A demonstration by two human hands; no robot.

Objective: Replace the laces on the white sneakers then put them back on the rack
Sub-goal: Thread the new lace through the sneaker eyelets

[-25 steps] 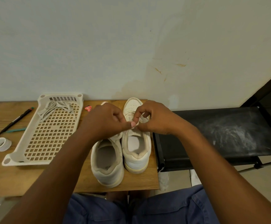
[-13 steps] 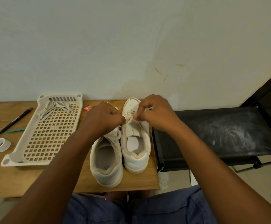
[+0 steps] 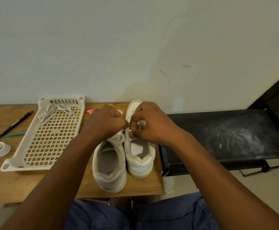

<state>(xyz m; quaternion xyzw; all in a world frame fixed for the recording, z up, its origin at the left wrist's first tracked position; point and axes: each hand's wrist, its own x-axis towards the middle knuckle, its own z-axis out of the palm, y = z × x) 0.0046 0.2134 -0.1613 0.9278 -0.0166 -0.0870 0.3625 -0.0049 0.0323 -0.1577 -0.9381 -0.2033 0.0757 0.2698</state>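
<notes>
Fingers of both the left hand and right hand pinched the lace over the right sneaker, whose long axis pointed away along the bench; both hands were equally near.

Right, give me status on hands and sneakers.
Both hands: left, right, pinching lace at right sneaker. Left sneaker alongside. Loose laces lie in tray. Nothing obstructing.

Bare forearms; blue shorts cover the lap.
</notes>
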